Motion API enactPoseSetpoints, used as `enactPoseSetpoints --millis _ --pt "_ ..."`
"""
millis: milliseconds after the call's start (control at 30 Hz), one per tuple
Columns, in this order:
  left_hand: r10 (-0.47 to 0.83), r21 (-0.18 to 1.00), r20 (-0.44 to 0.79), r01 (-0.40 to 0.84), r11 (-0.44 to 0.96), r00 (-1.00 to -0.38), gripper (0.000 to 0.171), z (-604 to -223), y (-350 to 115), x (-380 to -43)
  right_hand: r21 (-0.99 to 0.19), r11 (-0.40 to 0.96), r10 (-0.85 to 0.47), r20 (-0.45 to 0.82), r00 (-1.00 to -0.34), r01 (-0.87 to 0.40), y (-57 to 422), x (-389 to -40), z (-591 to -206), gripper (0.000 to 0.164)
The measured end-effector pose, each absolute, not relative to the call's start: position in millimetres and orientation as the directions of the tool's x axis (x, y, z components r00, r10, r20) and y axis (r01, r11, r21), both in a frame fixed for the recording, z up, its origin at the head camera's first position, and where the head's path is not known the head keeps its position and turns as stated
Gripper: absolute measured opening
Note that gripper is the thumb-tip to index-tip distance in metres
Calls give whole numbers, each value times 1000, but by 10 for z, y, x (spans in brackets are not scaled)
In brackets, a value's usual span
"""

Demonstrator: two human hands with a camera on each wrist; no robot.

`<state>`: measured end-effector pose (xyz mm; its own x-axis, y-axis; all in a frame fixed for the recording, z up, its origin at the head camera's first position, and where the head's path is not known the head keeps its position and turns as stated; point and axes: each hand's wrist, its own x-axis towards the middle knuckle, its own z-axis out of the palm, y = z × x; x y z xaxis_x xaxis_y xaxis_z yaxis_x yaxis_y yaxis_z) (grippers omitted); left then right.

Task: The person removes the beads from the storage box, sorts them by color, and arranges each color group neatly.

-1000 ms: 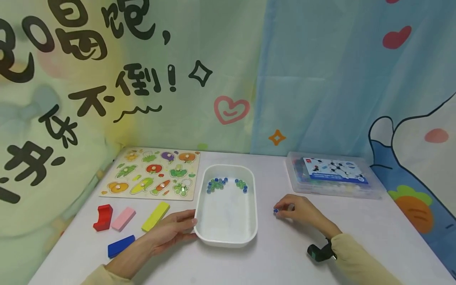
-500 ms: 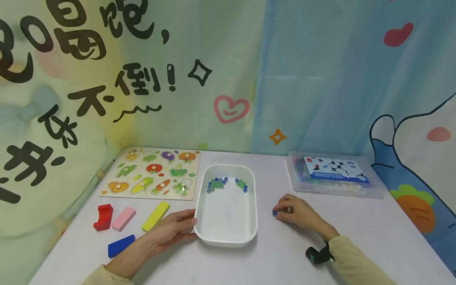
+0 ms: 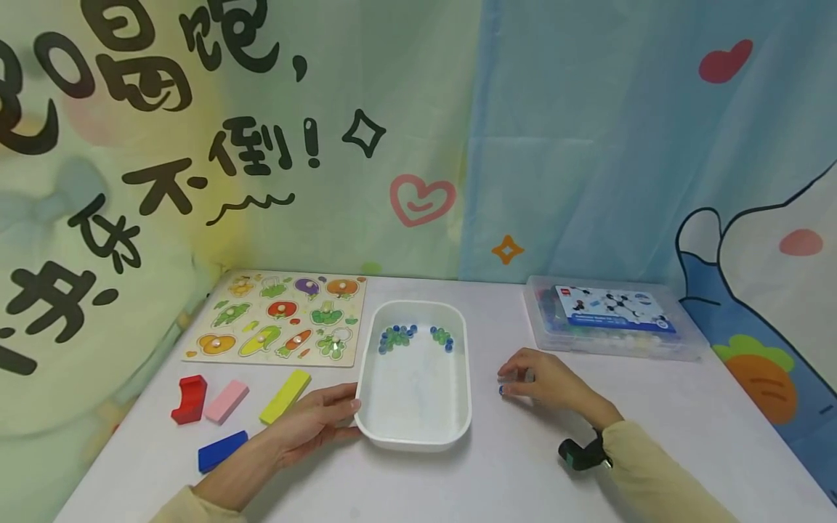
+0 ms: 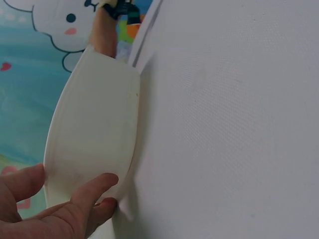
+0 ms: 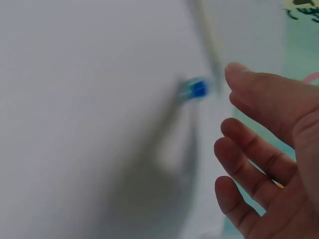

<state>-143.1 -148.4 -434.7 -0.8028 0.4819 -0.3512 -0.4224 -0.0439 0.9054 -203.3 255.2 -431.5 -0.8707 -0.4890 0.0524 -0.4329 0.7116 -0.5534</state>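
Observation:
My left hand (image 3: 317,423) holds the left side of a white tray (image 3: 413,434), thumb at the rim and fingers against the outer wall in the left wrist view. Inside the tray, small blue and green beads form two clusters, one at the back left (image 3: 396,338) and one at the back right (image 3: 442,338). To the right of the tray, my right hand (image 3: 552,381) hovers low over the table with fingers parted. A small blue bead (image 5: 198,89) lies on the white table just off its fingertips, with a gap between them in the right wrist view.
A vegetable puzzle board (image 3: 277,319) lies at the back left. In front of it are red (image 3: 189,399), pink (image 3: 227,402), yellow (image 3: 285,396) and blue (image 3: 221,452) blocks. A clear plastic case (image 3: 608,349) with a printed label stands at the back right, before a curtain.
My right hand shifted slightly left, and its fingers, which were pinching the blue bead, parted and let it go on the table. My left hand and the tray stayed in place.

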Motion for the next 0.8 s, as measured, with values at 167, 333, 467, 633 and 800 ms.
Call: enactPoseSetpoints --millis 167,333,467,633,800 --pt "480 902 -357 -428 -45 -802 67 -4346 -1501 -1424 -557 695 -491 93 -866 -455 2316 -2175 -4019 24" --pt "477 902 -353 -429 -55 -805 67 -4343 -1522 -1421 -560 665 -520 130 -844 -495 1871 -2340 -3673 25" --pt "481 901 -350 -430 -63 -804 68 -4352 -1533 -1423 -589 632 -556 107 -824 -503 1474 -2454 -3561 26" --pt "486 901 -343 -427 -71 -804 68 -4364 -1528 -1438 -569 662 -584 17 -811 -488 1027 -2613 -3662 26" --pt "502 903 -332 -423 -75 -798 67 -4368 -1510 -1444 -511 694 -615 -54 -787 -507 769 -2720 -3861 21"
